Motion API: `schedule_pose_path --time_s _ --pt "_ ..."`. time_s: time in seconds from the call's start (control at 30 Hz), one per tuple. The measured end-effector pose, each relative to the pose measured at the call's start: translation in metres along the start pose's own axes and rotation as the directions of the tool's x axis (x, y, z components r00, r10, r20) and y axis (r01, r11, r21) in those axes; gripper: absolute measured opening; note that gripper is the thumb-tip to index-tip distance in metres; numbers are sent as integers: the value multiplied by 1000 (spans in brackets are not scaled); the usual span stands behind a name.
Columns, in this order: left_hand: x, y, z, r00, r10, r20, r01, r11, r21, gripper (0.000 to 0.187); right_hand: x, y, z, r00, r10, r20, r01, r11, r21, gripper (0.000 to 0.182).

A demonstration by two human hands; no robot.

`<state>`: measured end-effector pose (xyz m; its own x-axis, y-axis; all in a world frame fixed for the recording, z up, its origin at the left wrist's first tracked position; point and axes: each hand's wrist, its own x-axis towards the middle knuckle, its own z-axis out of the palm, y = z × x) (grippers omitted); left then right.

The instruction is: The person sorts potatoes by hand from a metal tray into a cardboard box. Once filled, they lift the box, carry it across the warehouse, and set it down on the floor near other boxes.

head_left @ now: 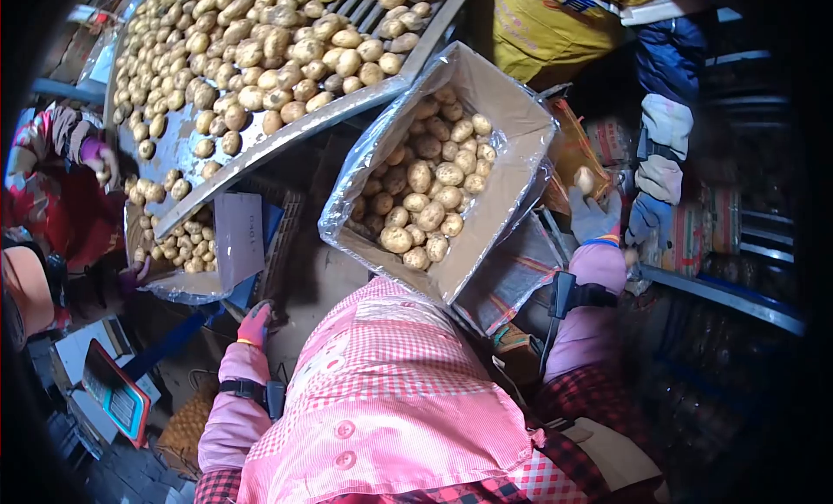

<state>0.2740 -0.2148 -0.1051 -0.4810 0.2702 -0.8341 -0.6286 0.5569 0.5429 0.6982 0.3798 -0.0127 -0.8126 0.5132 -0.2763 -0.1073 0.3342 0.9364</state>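
Observation:
My right hand (595,216), in a grey glove, reaches out to the right with a potato (584,180) between its fingertips. Just beyond that potato stands an open brown carton (564,144). In front of my body, a plastic-lined cardboard box (512,126) sits tilted, with many potatoes (431,216) inside. My left hand (255,323), in a pink-red glove, hangs low left of my apron, near a dark crate (282,235). Its fingers look curled; whatever they may hold is hidden.
A metal sorting table (286,120) heaped with potatoes slopes along the upper left. Below its lip, a second lined box (239,243) of potatoes stands beside a person in red (65,209). Another person in a yellow apron (551,31) works opposite. A metal rail (724,300) runs at right.

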Motion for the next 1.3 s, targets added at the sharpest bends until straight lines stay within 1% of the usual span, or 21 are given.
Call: schedule_pose_path --time_s 0.03,0.1,0.17,0.23,0.33,0.4,0.5,0.53,0.57,0.6,0.67,0.7,0.73,0.87,0.93,1.07,1.1,1.13,1.17,1.23,1.3 --pt "-4 2 4 999 -42 12 43 999 -21 34 5 3 -3 972 232 -44 -146 736 661 29" --pt "-8 -11 3 1000 -17 13 17 998 -57 34 25 -10 -23 942 318 104 -140 92 986 34" --pt "-15 -21 3 1000 16 7 -15 995 -95 33 53 -23 -63 928 258 269 -63 -602 796 40" --pt "-27 -31 10 993 -120 13 119 957 -263 34 83 -27 -128 940 178 290 -7 -843 538 44" --pt "-36 -69 -2 988 -156 -13 137 903 -407 35 129 -31 -242 971 5 -238 236 -158 959 52" --pt "-61 -73 0 981 -172 -93 114 891 -439 39 157 -43 -284 912 -211 -352 395 222 891 55" --pt "-91 -117 -5 965 -179 -192 45 834 -550 41 199 -94 -305 765 -532 -363 559 268 785 52" --pt "-103 -134 -8 958 -200 -205 38 798 -601 40 201 -77 -254 868 -42 -495 458 453 765 59" --pt "-109 -150 -7 954 -211 -213 22 758 -652 40 216 -47 -264 923 -376 -76 212 334 918 78" --pt "-107 -185 -7 945 -226 -235 5 730 -683 40 211 -53 -218 970 -179 -165 223 382 897 79" --pt "-103 -275 -13 957 -267 -115 127 740 -660 40 200 -52 -170 996 -74 47 -40 92 995 71" --pt "-120 -226 2 955 -275 -114 273 961 -38 41 203 -53 -157 998 -54 10 -6 74 997 67" --pt "-143 -166 20 952 -283 -113 293 743 602 42 213 -55 -160 997 -41 -62 65 73 995 63" --pt "-109 -298 52 780 -473 -409 465 876 -126 55 253 -49 -232 941 207 -268 225 206 952 49" --pt "-119 -298 46 810 -408 -422 60 773 -632 49 266 -27 -266 849 402 -343 253 261 931 42" --pt "-91 -331 26 807 -394 -439 -292 381 -877 43 269 -20 -382 458 572 -680 607 357 710 31" --pt "-74 -349 22 782 -377 -496 -278 502 -819 45 238 -15 -421 758 314 -572 643 -212 736 32" --pt "-64 -363 23 762 -357 -540 -245 614 -751 48 173 12 -491 930 4 -368 281 -652 704 33" --pt "-94 -346 16 720 -441 -535 -15 761 -648 53 164 -12 -510 905 -112 -411 227 -691 687 35" --pt "-117 -356 31 727 -317 -609 20 896 -443 61 134 -43 -527 794 -309 -524 178 -706 686 39" --pt "-216 -273 14 793 -562 -234 107 507 -855 54 94 -55 -523 609 -459 -647 213 -691 691 42"
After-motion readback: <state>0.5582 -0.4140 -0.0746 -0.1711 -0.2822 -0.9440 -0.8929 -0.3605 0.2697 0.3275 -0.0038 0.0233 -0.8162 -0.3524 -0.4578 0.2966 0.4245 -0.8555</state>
